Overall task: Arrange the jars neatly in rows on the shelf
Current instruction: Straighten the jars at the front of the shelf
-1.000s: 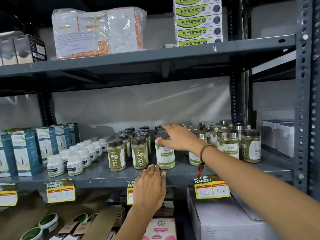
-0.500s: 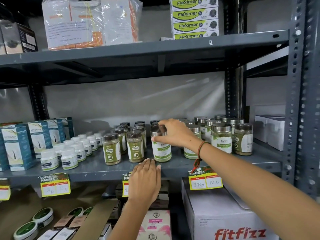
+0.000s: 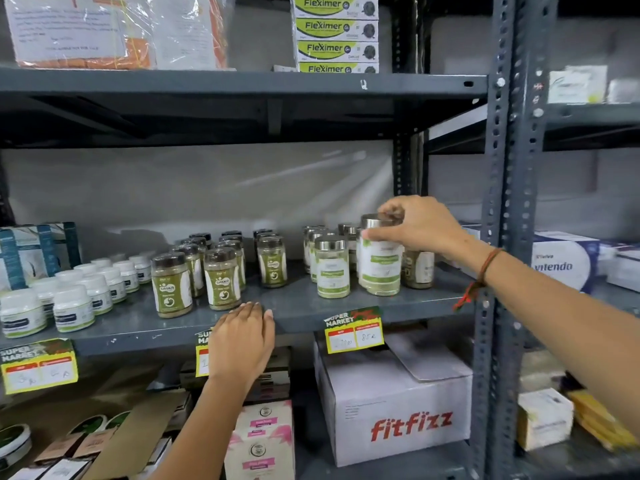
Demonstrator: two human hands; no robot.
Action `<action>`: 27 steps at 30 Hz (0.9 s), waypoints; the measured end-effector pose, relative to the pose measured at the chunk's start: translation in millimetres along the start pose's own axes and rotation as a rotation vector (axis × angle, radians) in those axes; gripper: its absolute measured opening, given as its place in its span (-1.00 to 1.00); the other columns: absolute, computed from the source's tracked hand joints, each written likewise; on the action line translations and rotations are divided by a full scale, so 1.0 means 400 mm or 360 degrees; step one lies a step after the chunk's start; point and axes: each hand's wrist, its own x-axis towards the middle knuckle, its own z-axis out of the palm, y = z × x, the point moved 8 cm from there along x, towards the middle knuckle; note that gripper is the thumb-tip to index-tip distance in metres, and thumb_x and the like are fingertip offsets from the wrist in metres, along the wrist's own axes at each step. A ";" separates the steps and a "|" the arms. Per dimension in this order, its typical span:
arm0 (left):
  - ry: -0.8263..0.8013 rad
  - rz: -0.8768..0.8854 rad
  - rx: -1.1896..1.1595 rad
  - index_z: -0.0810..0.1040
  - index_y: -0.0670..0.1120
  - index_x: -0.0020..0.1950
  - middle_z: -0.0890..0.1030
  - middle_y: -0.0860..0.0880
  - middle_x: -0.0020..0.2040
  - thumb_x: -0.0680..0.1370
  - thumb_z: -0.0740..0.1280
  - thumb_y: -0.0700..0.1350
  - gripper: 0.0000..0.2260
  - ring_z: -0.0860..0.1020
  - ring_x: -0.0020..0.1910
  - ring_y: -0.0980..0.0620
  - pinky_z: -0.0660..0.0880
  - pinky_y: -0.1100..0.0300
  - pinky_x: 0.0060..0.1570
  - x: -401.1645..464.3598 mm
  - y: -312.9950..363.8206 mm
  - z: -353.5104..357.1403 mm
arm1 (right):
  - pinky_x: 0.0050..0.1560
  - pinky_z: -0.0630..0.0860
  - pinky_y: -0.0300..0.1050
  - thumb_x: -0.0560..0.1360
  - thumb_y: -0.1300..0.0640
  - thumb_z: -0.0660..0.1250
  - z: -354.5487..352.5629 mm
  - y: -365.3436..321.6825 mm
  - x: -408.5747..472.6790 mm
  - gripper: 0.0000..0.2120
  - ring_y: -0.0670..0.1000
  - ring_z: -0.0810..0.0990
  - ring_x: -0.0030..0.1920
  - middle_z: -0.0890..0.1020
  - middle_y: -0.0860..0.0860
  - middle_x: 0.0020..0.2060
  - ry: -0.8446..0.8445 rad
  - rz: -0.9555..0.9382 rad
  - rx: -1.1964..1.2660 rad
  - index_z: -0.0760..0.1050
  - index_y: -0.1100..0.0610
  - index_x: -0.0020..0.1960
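My right hand (image 3: 417,227) grips the silver lid of a glass jar (image 3: 381,268) with a white and green label, at the right end of the grey shelf (image 3: 301,308). Its base is at the shelf surface. A matching silver-lidded jar (image 3: 332,270) stands just left of it, with more behind. Further left stand rows of dark-lidded jars of green powder (image 3: 221,278). My left hand (image 3: 242,341) rests flat on the shelf's front edge, fingers together, holding nothing.
Small white bottles (image 3: 72,306) fill the shelf's left part, with blue boxes (image 3: 31,254) behind them. A steel upright (image 3: 498,237) stands right of the held jar. A fitfizz carton (image 3: 398,407) sits below. Fleximer boxes (image 3: 336,32) are on the shelf above.
My right hand has carried the silver-lidded jar from the middle of the shelf to the right, beside the other silver-lidded jars. My left hand has stayed on the shelf edge.
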 end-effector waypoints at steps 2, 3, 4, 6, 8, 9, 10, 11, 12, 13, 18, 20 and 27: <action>-0.0003 -0.0013 -0.0004 0.61 -0.15 0.08 0.67 -0.12 0.07 0.57 0.13 0.01 -0.65 0.61 0.06 -0.09 0.51 0.01 0.07 0.000 0.000 0.001 | -0.35 0.35 -0.25 0.19 -0.51 0.37 -0.028 0.052 -0.013 -0.46 -0.20 0.51 -0.32 0.57 -0.21 -0.36 0.0021 0.0021 -0.0158 0.54 -0.04 -0.22; -0.0003 -0.0018 -0.0009 0.61 -0.16 0.08 0.67 -0.13 0.06 0.57 0.14 0.01 -0.65 0.61 0.06 -0.10 0.52 0.01 0.07 0.000 -0.001 0.002 | -0.39 0.33 -0.23 0.19 -0.50 0.37 -0.037 0.078 -0.019 -0.46 -0.19 0.46 -0.41 0.51 -0.19 -0.46 0.0017 0.0033 -0.0217 0.47 -0.01 -0.30; 0.0000 -0.0022 -0.0013 0.62 -0.17 0.08 0.67 -0.13 0.06 0.57 0.16 0.01 -0.66 0.61 0.05 -0.11 0.52 0.00 0.06 0.000 -0.001 0.003 | -0.41 0.33 -0.20 0.19 -0.50 0.36 -0.044 0.105 -0.025 -0.44 -0.16 0.43 -0.45 0.46 -0.16 -0.51 0.0003 0.0054 -0.0263 0.41 0.01 -0.35; 0.0002 -0.0028 -0.0003 0.62 -0.17 0.08 0.68 -0.14 0.04 0.56 0.19 0.00 -0.68 0.62 0.03 -0.12 0.53 0.00 0.05 0.000 -0.002 0.005 | -0.36 0.42 -0.13 0.18 -0.52 0.33 -0.054 0.159 -0.034 -0.45 -0.11 0.47 -0.40 0.49 -0.15 -0.45 -0.0038 0.0134 -0.0381 0.39 -0.02 -0.34; 0.0012 -0.0031 0.0022 0.62 -0.17 0.07 0.68 -0.14 0.04 0.56 0.20 0.00 -0.68 0.62 0.03 -0.12 0.54 -0.01 0.04 0.000 -0.003 0.005 | -0.30 0.48 -0.10 0.17 -0.53 0.31 -0.063 0.206 -0.036 -0.47 -0.04 0.52 -0.32 0.52 -0.12 -0.39 -0.0054 0.0216 -0.0510 0.38 -0.06 -0.32; 0.0016 -0.0030 0.0029 0.62 -0.17 0.07 0.68 -0.14 0.04 0.56 0.18 0.00 -0.67 0.62 0.03 -0.12 0.54 -0.01 0.04 -0.001 -0.003 0.005 | -0.29 0.49 -0.09 0.18 -0.52 0.31 -0.066 0.224 -0.036 -0.47 -0.01 0.53 -0.30 0.54 -0.10 -0.38 -0.0053 0.0243 -0.0576 0.39 -0.06 -0.30; 0.0016 -0.0027 0.0029 0.62 -0.17 0.07 0.68 -0.14 0.04 0.56 0.15 0.01 -0.65 0.62 0.03 -0.12 0.53 -0.01 0.05 -0.001 -0.003 0.006 | -0.26 0.51 -0.08 0.20 -0.51 0.32 -0.066 0.240 -0.035 -0.46 0.02 0.56 -0.25 0.57 -0.08 -0.34 -0.0053 0.0272 -0.0652 0.44 -0.04 -0.24; 0.0017 -0.0022 0.0026 0.62 -0.17 0.07 0.68 -0.14 0.04 0.55 0.12 0.02 -0.62 0.62 0.04 -0.12 0.53 -0.01 0.06 -0.002 -0.002 0.006 | -0.21 0.53 -0.06 0.21 -0.50 0.32 -0.065 0.255 -0.033 -0.44 0.05 0.58 -0.20 0.61 -0.05 -0.28 -0.0055 0.0302 -0.0724 0.50 -0.01 -0.18; 0.0019 -0.0016 0.0023 0.62 -0.17 0.07 0.68 -0.14 0.05 0.55 0.09 0.03 -0.60 0.62 0.04 -0.12 0.52 -0.01 0.06 -0.002 -0.001 0.006 | -0.20 0.53 -0.05 0.22 -0.49 0.32 -0.063 0.267 -0.030 -0.41 0.08 0.59 -0.18 0.63 -0.03 -0.25 -0.0055 0.0323 -0.0783 0.53 0.03 -0.15; 0.0022 -0.0011 0.0022 0.62 -0.17 0.07 0.67 -0.14 0.05 0.55 0.07 0.04 -0.59 0.62 0.04 -0.11 0.52 -0.01 0.07 -0.002 0.000 0.006 | -0.22 0.51 -0.05 0.23 -0.49 0.32 -0.059 0.277 -0.028 -0.38 0.08 0.58 -0.20 0.64 -0.01 -0.27 -0.0054 0.0329 -0.0827 0.56 0.08 -0.17; 0.0024 -0.0009 0.0005 0.61 -0.17 0.06 0.67 -0.14 0.05 0.55 0.04 0.04 -0.57 0.61 0.05 -0.12 0.52 -0.02 0.06 -0.004 0.003 0.002 | -0.31 0.43 -0.08 0.28 -0.48 0.29 -0.038 0.289 -0.017 -0.40 0.06 0.53 -0.32 0.55 -0.01 -0.38 -0.0077 0.0303 -0.0990 0.46 0.09 -0.29; 0.0017 -0.0019 -0.0009 0.61 -0.18 0.06 0.67 -0.15 0.05 0.55 0.05 0.04 -0.57 0.61 0.05 -0.13 0.52 -0.02 0.06 -0.005 0.004 -0.001 | -0.30 0.43 -0.08 0.30 -0.48 0.28 -0.034 0.289 -0.013 -0.41 0.08 0.52 -0.31 0.53 0.00 -0.38 -0.0115 0.0321 -0.1042 0.43 0.08 -0.30; -0.0011 -0.0056 0.0003 0.62 -0.20 0.07 0.67 -0.17 0.04 0.55 0.06 0.04 -0.56 0.62 0.03 -0.14 0.54 -0.03 0.03 -0.011 0.009 -0.006 | -0.23 0.43 -0.04 0.34 -0.47 0.27 -0.028 0.291 -0.003 -0.45 0.11 0.48 -0.21 0.46 -0.01 -0.33 -0.0311 0.0415 -0.1107 0.33 0.03 -0.31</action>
